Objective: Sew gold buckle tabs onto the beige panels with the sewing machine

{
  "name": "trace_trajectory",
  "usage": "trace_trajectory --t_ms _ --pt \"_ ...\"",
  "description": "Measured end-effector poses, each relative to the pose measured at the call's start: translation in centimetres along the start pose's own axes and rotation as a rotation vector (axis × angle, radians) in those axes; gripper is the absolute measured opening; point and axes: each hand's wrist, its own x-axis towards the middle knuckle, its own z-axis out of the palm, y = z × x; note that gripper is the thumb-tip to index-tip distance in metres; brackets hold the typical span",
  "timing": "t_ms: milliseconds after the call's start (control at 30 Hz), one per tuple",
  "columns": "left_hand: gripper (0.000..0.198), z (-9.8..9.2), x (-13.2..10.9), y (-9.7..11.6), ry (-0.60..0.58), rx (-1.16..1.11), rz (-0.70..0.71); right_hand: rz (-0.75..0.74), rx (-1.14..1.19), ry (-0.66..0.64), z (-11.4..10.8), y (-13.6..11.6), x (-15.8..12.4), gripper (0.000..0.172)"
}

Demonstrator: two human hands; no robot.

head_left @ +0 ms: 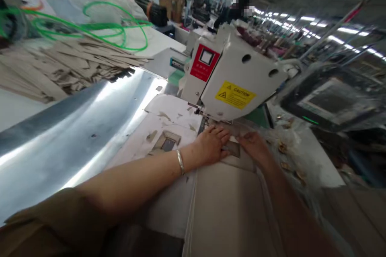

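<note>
A white sewing machine (232, 72) with a red panel and a yellow caution label stands over a beige piece of fabric (223, 204). My left hand (211, 142), with a silver bangle at the wrist, lies flat on the fabric just below the needle, fingers stretched out and pressing a small grey-brown strip (233, 148). My right hand (255, 144) rests on the fabric beside it, fingertips on the same strip's right end. Both hands lie close under the machine head.
A shiny metal plate (75, 128) covers the table to the left. Behind it lies a heap of beige cut strips (60, 64) and a green cord (114, 28). A dark screen unit (331, 100) stands to the right, with fabric scraps (286, 152) near it. Another person is far back.
</note>
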Motion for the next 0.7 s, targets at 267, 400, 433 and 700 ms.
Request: trace_trajectory --t_ms 267,400,433,700 --pt "0.061 0.1 0.1 -0.2 -0.001 -0.006 0.002 0.254 0.154 -0.314 -1.1 -1.9 -0.2 0.03" --pt "0.059 0.0 0.1 -0.1 -0.004 -0.005 0.003 0.328 0.239 -0.406 -1.8 -2.8 -0.1 0.026" --pt "0.059 -0.1 0.1 -0.1 -0.006 -0.007 0.0 0.33 0.222 -0.412 -2.0 -3.0 0.0 0.026" --pt "0.059 -0.2 0.0 -0.1 -0.013 0.008 0.008 0.287 0.216 -0.338 -3.3 -4.4 0.3 0.029"
